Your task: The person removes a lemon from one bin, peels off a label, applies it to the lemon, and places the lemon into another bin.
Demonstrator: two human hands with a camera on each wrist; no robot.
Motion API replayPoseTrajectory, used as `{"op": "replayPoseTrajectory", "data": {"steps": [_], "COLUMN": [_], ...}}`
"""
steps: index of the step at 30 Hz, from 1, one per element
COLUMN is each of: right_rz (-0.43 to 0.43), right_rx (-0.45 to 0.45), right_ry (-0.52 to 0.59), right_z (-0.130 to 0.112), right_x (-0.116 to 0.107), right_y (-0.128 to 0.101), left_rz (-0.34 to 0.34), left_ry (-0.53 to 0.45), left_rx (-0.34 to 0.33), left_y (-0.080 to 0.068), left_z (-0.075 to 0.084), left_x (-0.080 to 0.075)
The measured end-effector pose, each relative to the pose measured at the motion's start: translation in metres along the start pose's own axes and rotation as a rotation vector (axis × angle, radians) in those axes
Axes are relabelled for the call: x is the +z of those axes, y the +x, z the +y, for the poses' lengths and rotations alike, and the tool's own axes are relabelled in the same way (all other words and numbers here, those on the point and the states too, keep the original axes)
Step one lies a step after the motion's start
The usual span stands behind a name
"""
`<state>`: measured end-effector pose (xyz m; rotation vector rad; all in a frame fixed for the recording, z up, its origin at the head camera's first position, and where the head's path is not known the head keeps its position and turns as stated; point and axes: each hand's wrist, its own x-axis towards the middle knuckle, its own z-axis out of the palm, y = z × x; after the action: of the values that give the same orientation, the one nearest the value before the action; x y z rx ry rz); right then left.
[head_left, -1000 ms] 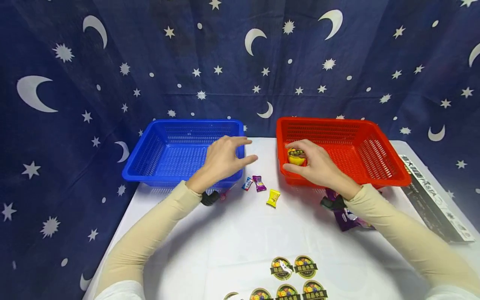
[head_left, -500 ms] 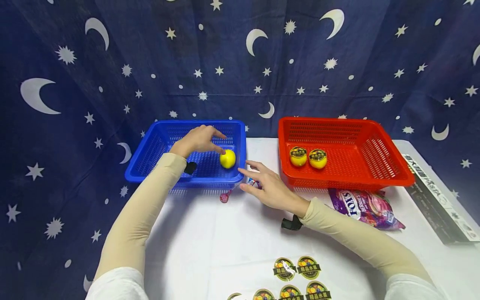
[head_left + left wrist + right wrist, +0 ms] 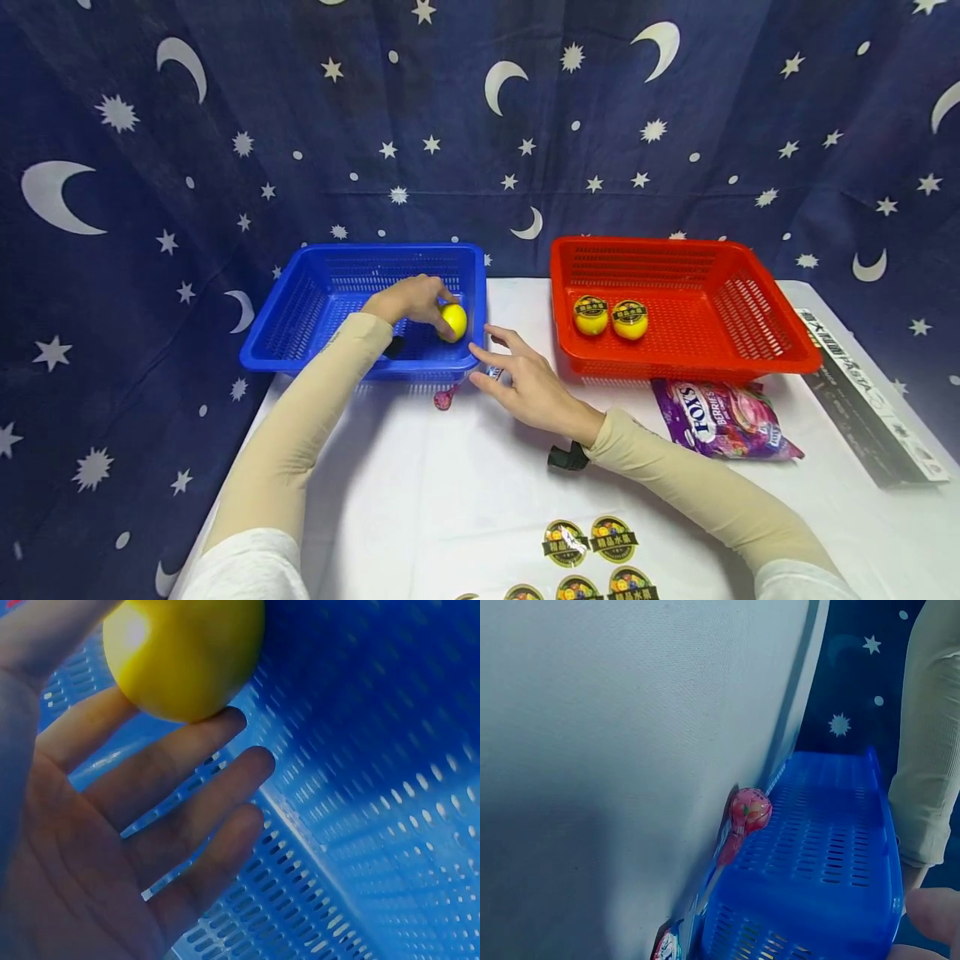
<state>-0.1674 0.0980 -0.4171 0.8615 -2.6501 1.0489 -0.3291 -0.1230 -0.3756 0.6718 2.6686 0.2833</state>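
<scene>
A round yellow fruit [image 3: 454,322], smooth and lemon-coloured, lies in the right part of the blue basket [image 3: 288,364]. My left hand [image 3: 416,302] reaches into that basket and holds the fruit between thumb and fingers. In the left wrist view the fruit [image 3: 184,656] meets the index and middle fingers, while the other fingers stay spread. By the blue basket's front right corner is my right hand [image 3: 525,383], its fingers extended and holding nothing. Two more yellow fruits [image 3: 591,317], each with a black and gold sticker, sit in the red basket [image 3: 720,367].
A lollipop [image 3: 443,400] lies before the blue basket; a small wrapped candy [image 3: 495,372] is partly hidden by the right hand. A purple FOX'S candy bag [image 3: 727,419] and a long black-and-white box [image 3: 873,400] lie at the right. Round stickers [image 3: 613,539] lie near the front.
My right hand has moved left from the red basket to the blue basket's corner, uncovering fruits there. My left hand shifted left, then lowered onto the yellow fruit.
</scene>
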Motion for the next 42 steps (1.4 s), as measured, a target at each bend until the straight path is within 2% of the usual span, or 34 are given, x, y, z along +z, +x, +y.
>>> {"op": "replayPoseTrajectory", "data": {"steps": [10,16,19,24,30,33,35,39,42], "right_rz": [0.022,0.017,0.012,-0.009,-0.015,-0.031,-0.043,-0.084,-0.1], "right_rx": [0.016,0.005,-0.01,-0.004,0.063,0.106,0.121,0.145,0.137], "right_ry": [0.007,0.005,-0.01,-0.013,0.005,0.047,0.096,0.188,0.243], "right_z": [0.001,0.0,0.001,0.004,0.008,0.011,0.014,0.019,0.022], "right_x": [0.001,0.002,0.001,-0.005,-0.021,-0.03,-0.034,-0.04,-0.044], "right_y": [-0.001,-0.001,-0.002,-0.01,-0.029,-0.045,-0.056,-0.079,-0.093], "left_rz": [0.014,0.052,0.119,0.286,0.461,0.552,0.608,0.708,0.736], "left_ry": [0.003,-0.022,-0.015,-0.006,-0.072,-0.092,-0.093,-0.119,-0.164], "left_rx": [-0.011,-0.013,-0.003,0.052,0.124,0.174,0.219,0.315,0.369], "left_y": [0.0,-0.009,-0.02,-0.044,-0.086,-0.107,-0.119,-0.139,-0.147], "left_z": [0.003,0.002,0.004,0.008,0.019,0.029,0.037,0.056,0.071], "left_x": [0.0,-0.006,-0.013,-0.026,-0.029,-0.021,-0.01,0.028,0.062]}}
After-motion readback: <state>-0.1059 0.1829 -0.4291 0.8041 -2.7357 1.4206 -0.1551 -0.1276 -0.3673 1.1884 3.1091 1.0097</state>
